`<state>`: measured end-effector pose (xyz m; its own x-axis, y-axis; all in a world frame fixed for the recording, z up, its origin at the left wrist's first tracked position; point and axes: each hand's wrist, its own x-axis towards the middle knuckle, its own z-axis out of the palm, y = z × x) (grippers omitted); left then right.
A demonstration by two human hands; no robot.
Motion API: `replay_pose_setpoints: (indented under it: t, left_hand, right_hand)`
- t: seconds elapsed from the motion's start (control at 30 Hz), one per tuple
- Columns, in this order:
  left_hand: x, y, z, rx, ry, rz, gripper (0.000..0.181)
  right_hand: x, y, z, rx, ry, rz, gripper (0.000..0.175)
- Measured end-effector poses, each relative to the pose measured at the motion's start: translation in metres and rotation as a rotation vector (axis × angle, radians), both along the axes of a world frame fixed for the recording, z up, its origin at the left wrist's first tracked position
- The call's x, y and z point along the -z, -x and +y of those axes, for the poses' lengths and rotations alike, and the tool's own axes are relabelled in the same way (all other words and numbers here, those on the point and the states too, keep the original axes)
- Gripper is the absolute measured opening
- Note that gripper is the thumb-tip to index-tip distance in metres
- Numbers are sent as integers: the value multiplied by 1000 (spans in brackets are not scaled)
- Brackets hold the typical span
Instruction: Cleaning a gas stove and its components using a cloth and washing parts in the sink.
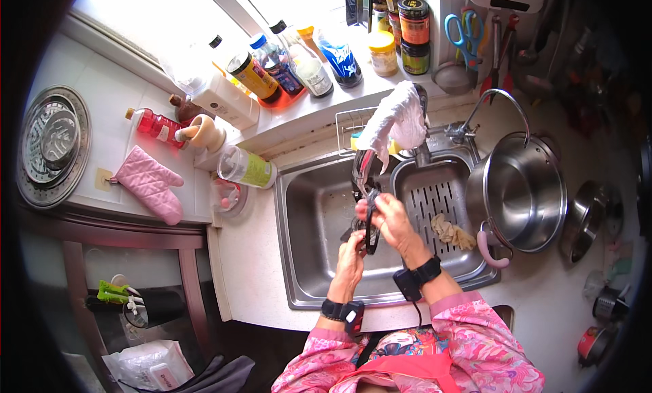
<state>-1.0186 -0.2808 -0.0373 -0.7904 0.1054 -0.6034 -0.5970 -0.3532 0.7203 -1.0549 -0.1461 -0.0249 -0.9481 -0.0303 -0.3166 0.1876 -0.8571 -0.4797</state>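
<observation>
Both hands are over the left basin of a stainless steel double sink (310,270). My left hand (348,265) pinches the lower edge of a narrow black item (373,237) with a rounded rim. My right hand (395,222) grips its upper part, where something grey and shiny shows at the fingertips. The fingers hide much of the item, so its exact kind is unclear. Just beyond the hands hangs the chrome faucet spout (360,168), with a crumpled white cloth (400,120) draped over the faucet.
A large steel pot (524,204) with a raised handle stands right of the sink. In the right basin, a beige rag (451,232) lies on a slotted tray (433,199). A clear plastic jar (247,166) stands by the left corner. Bottles (254,77) line the sill.
</observation>
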Motion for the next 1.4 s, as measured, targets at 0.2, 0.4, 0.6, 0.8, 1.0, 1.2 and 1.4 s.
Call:
replay_pose_setpoints:
  t: [0.2, 0.4, 0.6, 0.8, 1.0, 1.2, 1.4]
  left_hand:
    - [-9, 12, -49, -16, 406, -37, 53]
    - [-47, 56, -16, 264, -279, -99, 55]
    - [-23, 47, -16, 73, -298, -296, 31]
    - [-13, 32, -7, 41, 92, -76, 18]
    - [-25, 23, 25, -12, 216, 89, 21]
    - [-30, 18, 35, -45, 398, 146, 24]
    - [-19, 19, 36, -99, 379, 141, 25]
  right_hand:
    - [8, -35, -27, -107, -255, 173, 18]
    - [1, -51, -23, -190, -673, 267, 14]
    - [14, -64, -5, -44, -983, 326, 15]
    - [22, -41, -2, -33, -735, -11, 19]
    - [5, -35, -30, 141, -697, 37, 19]
    - [-7, -32, -30, 187, -1172, 156, 20]
    - [5, 16, -1, 284, -1370, 251, 19]
